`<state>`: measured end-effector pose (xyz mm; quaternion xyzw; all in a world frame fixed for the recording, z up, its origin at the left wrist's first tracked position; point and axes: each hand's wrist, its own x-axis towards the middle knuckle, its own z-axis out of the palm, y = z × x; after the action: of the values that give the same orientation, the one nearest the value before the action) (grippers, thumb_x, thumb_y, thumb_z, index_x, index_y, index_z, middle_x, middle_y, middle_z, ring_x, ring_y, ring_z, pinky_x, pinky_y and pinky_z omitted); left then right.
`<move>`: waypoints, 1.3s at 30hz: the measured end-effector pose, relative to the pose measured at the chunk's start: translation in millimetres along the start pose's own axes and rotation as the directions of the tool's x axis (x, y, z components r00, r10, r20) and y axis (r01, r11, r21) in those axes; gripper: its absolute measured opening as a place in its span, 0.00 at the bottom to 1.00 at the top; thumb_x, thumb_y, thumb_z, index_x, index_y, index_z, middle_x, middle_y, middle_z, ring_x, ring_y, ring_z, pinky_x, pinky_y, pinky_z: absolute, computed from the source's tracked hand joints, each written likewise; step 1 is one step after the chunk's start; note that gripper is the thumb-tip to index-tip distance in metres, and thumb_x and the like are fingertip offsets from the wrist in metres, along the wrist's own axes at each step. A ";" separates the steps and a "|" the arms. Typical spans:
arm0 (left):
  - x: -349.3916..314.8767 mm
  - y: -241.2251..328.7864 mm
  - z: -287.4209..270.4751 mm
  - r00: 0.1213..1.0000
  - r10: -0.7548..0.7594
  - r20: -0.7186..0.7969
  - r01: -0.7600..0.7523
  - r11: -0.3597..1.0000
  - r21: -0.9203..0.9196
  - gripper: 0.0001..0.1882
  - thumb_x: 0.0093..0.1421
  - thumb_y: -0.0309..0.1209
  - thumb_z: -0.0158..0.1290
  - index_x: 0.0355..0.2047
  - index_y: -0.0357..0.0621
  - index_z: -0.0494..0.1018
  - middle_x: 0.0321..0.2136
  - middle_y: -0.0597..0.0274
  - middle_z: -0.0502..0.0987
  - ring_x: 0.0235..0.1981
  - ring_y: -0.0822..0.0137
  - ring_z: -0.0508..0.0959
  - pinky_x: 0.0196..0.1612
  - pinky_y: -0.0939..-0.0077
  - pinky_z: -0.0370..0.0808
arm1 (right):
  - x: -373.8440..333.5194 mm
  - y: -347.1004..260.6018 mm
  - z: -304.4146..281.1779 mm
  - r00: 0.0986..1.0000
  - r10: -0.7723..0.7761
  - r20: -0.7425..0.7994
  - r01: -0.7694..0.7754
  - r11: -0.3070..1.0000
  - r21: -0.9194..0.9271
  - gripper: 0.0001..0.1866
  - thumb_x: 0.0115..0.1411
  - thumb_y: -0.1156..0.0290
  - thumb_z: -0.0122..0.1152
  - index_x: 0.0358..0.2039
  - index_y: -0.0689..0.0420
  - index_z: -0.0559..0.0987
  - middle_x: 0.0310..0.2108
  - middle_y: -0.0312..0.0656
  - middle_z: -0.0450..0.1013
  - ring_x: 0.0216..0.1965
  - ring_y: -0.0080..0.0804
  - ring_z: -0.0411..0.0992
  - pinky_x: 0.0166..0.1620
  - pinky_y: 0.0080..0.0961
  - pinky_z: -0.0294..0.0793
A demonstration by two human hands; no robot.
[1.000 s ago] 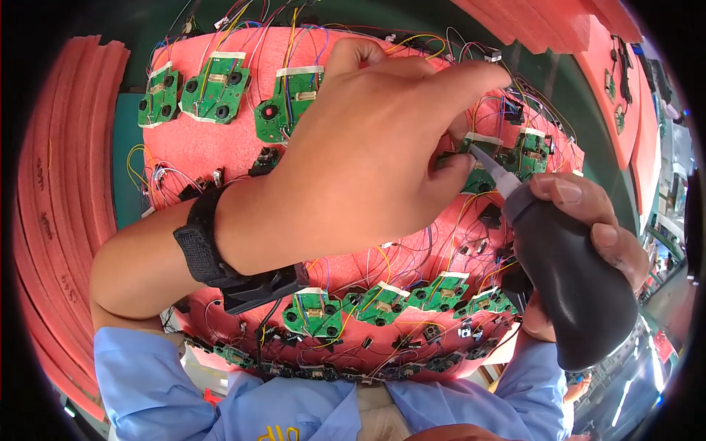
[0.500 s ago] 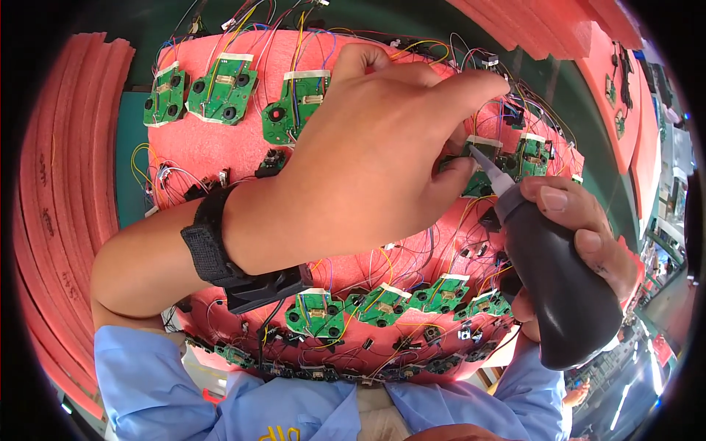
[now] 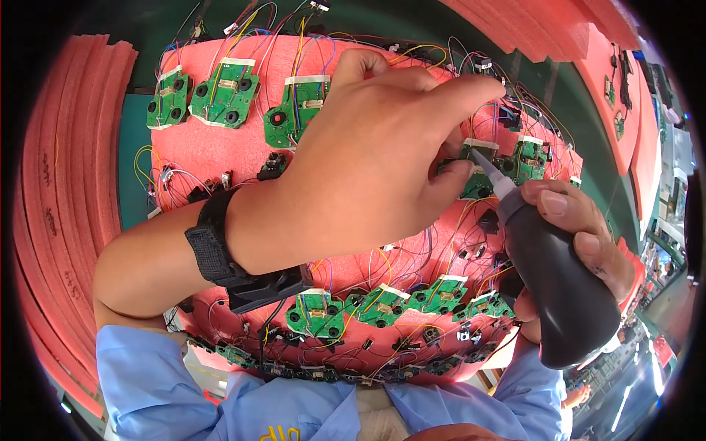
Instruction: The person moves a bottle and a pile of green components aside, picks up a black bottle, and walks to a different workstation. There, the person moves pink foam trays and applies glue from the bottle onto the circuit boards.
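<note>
My left hand reaches across from the left over a pink foam sheet. Its thumb and a partly hidden finger close at the left edge of a small green circuit board, while the index finger stretches out above it. In my right hand is a black squeeze bottle, tilted with its pale, narrow nozzle pointing up and left. The nozzle's tip is over the board, by its white strip; whether it touches cannot be told. A black strap circles my left wrist.
More boards with thin coloured wires lie in rows on the foam, including one at the upper left and one nearer me. Stacked pink foam sheets stand at the left; others lie at the upper right. Loose wires trail over the far edge.
Both hands keep nearly the same pose. The nozzle tip has shifted very slightly over the same board, and the whole view has moved a little.
</note>
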<state>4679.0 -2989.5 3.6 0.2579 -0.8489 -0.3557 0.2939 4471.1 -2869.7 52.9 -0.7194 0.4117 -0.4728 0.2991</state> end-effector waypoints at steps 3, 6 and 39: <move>0.3 3.2 -4.1 0.995 -0.057 0.084 0.054 0.998 0.036 0.40 0.50 0.22 0.67 0.65 0.54 0.69 0.27 0.75 0.81 0.40 0.70 0.80 0.51 0.65 0.59 | -0.5 0.7 -1.5 1.000 0.002 0.007 -0.002 0.999 0.033 0.43 0.47 0.69 0.82 0.62 0.57 0.67 0.51 0.70 0.75 0.49 0.66 0.79 0.46 0.50 0.83; 0.9 3.1 -3.9 0.994 -0.055 0.095 0.051 0.998 0.047 0.40 0.50 0.22 0.67 0.65 0.53 0.69 0.26 0.75 0.81 0.39 0.71 0.80 0.50 0.66 0.59 | -0.7 4.8 -1.0 1.000 -0.015 -0.002 0.015 0.999 0.044 0.44 0.47 0.68 0.82 0.62 0.57 0.67 0.51 0.70 0.75 0.49 0.67 0.79 0.46 0.50 0.83; 0.3 1.2 -2.9 0.998 -0.027 0.065 0.026 0.999 0.029 0.40 0.50 0.22 0.67 0.65 0.53 0.69 0.25 0.74 0.80 0.38 0.69 0.80 0.51 0.65 0.60 | -2.4 -2.2 3.0 0.997 0.057 -0.043 -0.053 0.995 0.084 0.43 0.43 0.74 0.82 0.59 0.56 0.69 0.51 0.70 0.76 0.49 0.65 0.79 0.45 0.47 0.84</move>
<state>4680.5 -2990.3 6.3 0.2615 -0.8594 -0.3558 0.2577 4474.1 -2866.5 52.5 -0.6838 0.4180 -0.4971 0.3324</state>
